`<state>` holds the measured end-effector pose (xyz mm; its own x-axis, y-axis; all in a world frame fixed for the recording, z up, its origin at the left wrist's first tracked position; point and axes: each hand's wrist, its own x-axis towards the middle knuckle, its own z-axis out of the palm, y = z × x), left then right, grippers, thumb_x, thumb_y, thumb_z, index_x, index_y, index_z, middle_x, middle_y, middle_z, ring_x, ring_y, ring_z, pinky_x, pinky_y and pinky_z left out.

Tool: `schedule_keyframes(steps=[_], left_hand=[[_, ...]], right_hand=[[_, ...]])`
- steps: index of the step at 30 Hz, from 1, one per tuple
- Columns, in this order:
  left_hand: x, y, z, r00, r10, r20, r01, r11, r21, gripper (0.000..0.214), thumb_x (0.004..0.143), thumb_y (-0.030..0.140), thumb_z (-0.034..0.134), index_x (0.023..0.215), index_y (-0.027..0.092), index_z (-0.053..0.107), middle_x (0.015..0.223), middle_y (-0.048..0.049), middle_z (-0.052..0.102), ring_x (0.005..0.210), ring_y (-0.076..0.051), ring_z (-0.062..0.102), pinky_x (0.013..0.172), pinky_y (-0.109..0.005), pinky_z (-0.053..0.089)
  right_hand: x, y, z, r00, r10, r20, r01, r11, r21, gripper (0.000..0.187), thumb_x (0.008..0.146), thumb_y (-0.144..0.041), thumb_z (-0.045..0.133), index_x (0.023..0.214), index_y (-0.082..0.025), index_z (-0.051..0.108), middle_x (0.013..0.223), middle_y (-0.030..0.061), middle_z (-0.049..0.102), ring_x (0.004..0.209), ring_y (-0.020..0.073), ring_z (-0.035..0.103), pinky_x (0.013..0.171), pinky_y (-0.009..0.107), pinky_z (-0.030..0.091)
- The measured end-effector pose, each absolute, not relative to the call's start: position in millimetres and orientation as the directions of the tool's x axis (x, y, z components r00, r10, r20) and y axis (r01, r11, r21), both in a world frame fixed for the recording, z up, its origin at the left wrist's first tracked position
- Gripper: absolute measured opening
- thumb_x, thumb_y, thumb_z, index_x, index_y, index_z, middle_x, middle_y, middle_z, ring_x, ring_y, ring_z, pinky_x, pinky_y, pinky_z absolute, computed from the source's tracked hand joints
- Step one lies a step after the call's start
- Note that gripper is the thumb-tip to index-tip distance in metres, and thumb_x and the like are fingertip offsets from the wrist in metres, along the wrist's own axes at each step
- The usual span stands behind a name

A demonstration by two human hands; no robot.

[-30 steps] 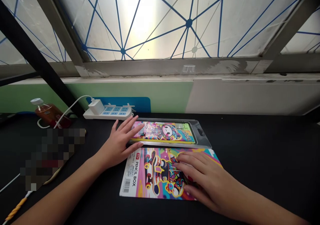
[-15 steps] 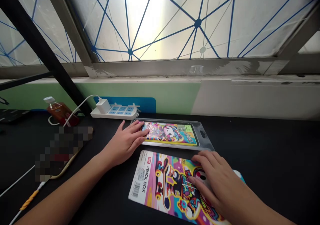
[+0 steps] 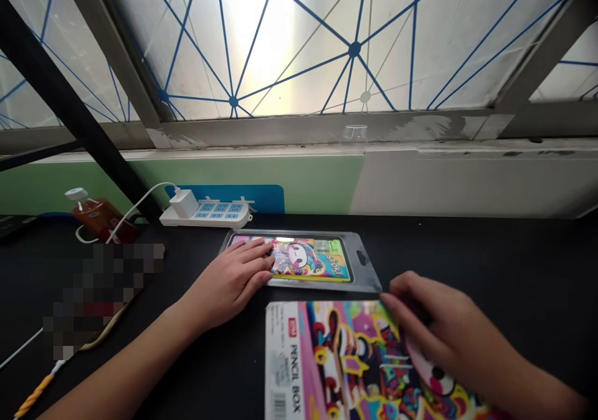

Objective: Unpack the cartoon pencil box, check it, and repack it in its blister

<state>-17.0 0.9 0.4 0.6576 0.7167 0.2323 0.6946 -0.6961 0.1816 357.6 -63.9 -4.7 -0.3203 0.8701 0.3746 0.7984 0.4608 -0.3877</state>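
A colourful pencil box [image 3: 312, 259] lies in a clear plastic blister shell [image 3: 363, 267] on the black table [image 3: 490, 264]. My left hand [image 3: 231, 283] rests flat on the left end of the shell, fingers stretched out over the box. In front of it lies a printed backing card [image 3: 336, 364] with cartoon art and the words "PENCIL BOX". My right hand [image 3: 434, 329] lies on the card's right part with its fingers curled over the far edge. Whether they pinch the card is unclear.
A white power strip [image 3: 205, 214] with a plugged charger and cable sits by the back wall. A bottle of reddish drink [image 3: 96, 217] lies at the left. A blurred patch covers something on the left of the table. A yellow-tipped cable [image 3: 32, 395] runs at the lower left.
The backing card has slid toward me and turned, away from the blister shell, under my right hand. My left hand has stayed on the shell's left end.
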Motion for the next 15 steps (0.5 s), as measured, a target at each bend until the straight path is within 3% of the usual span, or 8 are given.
schedule_keyframes(steps=[4, 8, 11, 15], left_hand=[[-20.9, -3.4, 7.8, 0.686, 0.629, 0.367, 0.602, -0.773, 0.2, 0.038, 0.113, 0.031, 0.044, 0.1, 0.022, 0.078, 0.129, -0.0085, 0.081, 0.125, -0.028, 0.073, 0.114, -0.045, 0.051], [-19.1, -7.3, 7.4, 0.67, 0.545, 0.505, 0.541, -0.823, 0.17, 0.03, 0.11, 0.024, 0.05, 0.098, 0.02, 0.077, 0.101, -0.0063, 0.085, 0.106, -0.026, 0.076, 0.107, -0.043, 0.053], [-17.1, -8.1, 3.1, 0.68, 0.563, 0.47, 0.57, -0.809, 0.145, 0.027, 0.11, 0.029, 0.054, 0.12, 0.018, 0.076, 0.122, -0.0112, 0.081, 0.122, -0.032, 0.07, 0.108, -0.047, 0.053], [-17.0, -7.2, -2.8, 0.708, 0.651, 0.274, 0.658, -0.749, 0.081, 0.052, 0.113, 0.045, 0.049, 0.161, 0.025, 0.051, 0.165, -0.0143, 0.053, 0.151, -0.043, 0.049, 0.118, -0.065, 0.044]], right_hand=[[399.6, -31.2, 5.3, -0.242, 0.96, 0.143, 0.84, 0.281, -0.465, 0.055, 0.106, -0.067, 0.039, 0.069, -0.027, 0.05, 0.058, -0.002, 0.054, 0.052, 0.0162, 0.049, 0.053, 0.031, 0.038], [425.8, -5.0, 3.1, -0.256, 0.964, -0.067, 0.874, 0.201, -0.443, 0.068, 0.096, -0.084, 0.037, 0.062, -0.025, 0.046, 0.059, 0.0014, 0.055, 0.056, 0.018, 0.047, 0.055, 0.033, 0.036], [435.0, 2.7, -0.1, -0.25, 0.964, -0.09, 0.876, 0.186, -0.444, 0.071, 0.093, -0.087, 0.038, 0.062, -0.025, 0.051, 0.062, 0.0037, 0.06, 0.059, 0.02, 0.051, 0.057, 0.034, 0.038], [445.2, 7.7, -0.7, -0.206, 0.975, -0.08, 0.89, 0.153, -0.429, 0.073, 0.09, -0.09, 0.037, 0.061, -0.025, 0.054, 0.061, 0.005, 0.062, 0.058, 0.0208, 0.052, 0.057, 0.035, 0.037]])
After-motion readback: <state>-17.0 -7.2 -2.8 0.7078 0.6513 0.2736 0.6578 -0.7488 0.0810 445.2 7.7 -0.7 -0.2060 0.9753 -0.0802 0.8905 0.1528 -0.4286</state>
